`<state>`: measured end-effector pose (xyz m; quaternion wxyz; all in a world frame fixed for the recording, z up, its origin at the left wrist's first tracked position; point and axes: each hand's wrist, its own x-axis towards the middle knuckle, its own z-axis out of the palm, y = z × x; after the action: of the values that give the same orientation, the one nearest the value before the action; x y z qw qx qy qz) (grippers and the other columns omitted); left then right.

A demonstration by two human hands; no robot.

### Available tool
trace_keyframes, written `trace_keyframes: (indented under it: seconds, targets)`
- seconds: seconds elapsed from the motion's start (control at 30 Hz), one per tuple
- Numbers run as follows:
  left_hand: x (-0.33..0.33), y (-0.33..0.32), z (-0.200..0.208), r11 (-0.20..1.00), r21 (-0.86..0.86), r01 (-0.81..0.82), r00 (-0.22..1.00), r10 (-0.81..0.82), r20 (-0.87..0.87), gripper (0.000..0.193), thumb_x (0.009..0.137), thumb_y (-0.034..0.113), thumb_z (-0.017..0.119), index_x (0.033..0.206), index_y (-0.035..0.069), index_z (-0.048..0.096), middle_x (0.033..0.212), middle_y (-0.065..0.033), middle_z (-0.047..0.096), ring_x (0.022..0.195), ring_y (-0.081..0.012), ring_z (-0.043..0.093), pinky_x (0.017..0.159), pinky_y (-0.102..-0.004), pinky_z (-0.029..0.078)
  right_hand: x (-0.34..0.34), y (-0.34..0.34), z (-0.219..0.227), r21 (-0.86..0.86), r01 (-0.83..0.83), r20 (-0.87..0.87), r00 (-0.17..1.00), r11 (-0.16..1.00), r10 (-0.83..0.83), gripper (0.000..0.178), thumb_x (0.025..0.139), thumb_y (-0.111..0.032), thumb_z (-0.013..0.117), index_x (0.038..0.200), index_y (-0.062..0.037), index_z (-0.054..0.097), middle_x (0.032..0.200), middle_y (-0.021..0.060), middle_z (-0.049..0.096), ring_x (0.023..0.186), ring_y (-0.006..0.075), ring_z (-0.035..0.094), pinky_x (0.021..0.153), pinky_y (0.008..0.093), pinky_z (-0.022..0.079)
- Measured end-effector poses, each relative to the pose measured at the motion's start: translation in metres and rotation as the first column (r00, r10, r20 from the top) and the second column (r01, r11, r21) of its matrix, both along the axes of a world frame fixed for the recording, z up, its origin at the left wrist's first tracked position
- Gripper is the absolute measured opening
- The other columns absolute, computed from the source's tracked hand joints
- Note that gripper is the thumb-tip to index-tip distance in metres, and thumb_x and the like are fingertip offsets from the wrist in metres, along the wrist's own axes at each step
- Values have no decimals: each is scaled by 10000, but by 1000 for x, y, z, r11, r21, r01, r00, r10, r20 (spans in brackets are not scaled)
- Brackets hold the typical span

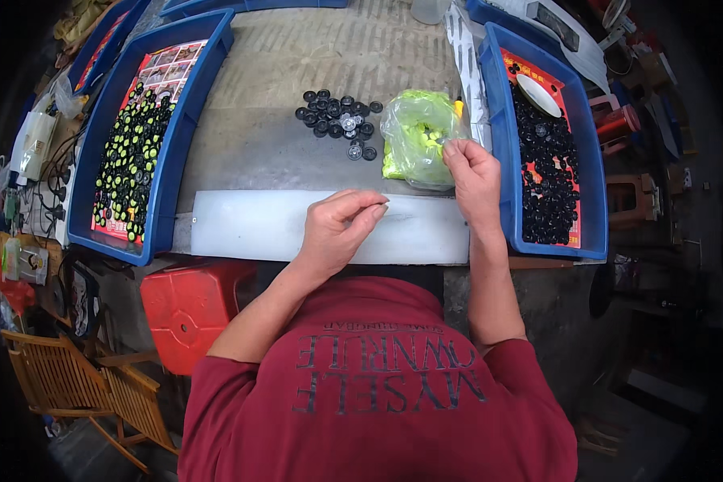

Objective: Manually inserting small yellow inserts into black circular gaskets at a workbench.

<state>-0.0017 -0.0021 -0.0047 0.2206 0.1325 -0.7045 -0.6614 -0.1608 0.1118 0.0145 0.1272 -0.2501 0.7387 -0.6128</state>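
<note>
My left hand (336, 230) hovers over the white strip (249, 226) along the table's front edge. Its thumb and forefinger are pinched together; whatever they hold is too small to name. Beside a clear plastic bag (395, 128) of small yellow-green pieces, my right hand (477, 183) is also closed in a pinch. Its thumb and fingertip meet at the bag's right side, and I cannot make out what is between them. Left of the bag lies a loose group of small black round wheel-like parts (321, 112), with a few clear or grey ones among them.
A blue tray (186, 120) on the left holds many black rounds with yellow-green centres. The right blue tray (504, 153) contains black round parts and a white oval dish (538, 95). Below the table's left side are a red stool (186, 309) and a wooden chair (60, 373).
</note>
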Motion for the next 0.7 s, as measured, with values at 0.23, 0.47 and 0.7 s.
trace_keyframes:
  seconds: [0.23, 0.47, 0.7]
  targets:
    - [-11, 2, 15, 926, -370, -81, 994, 46, -102, 128, 667, -7, 604, 794, 2, 587, 713, -80, 570, 608, -159, 541, 540, -248, 424, 37, 8, 8, -126, -158, 387, 901, 979, 195, 169, 805, -151, 498, 713, -12, 531, 607, -31, 461, 515, 21, 346, 462, 163, 273]
    - [-17, -2, 4, 726, -657, -205, 946, -26, -324, 202, 592, -31, 614, 779, 28, 564, 671, -79, 539, 569, -215, 517, 501, -274, 422, 54, 9, -5, -145, -209, 506, 824, 967, 254, 174, 810, -165, 491, 716, -24, 532, 609, -30, 462, 517, 19, 348, 457, 158, 269]
    - [-13, -3, 2, 634, -740, -224, 929, -90, -359, 203, 591, -42, 595, 776, 26, 548, 665, -67, 520, 541, -190, 493, 474, -275, 406, 60, 11, -9, -262, -217, 599, 727, 941, 334, 183, 827, -184, 470, 740, -32, 522, 622, -30, 454, 533, 25, 364, 478, 151, 289]
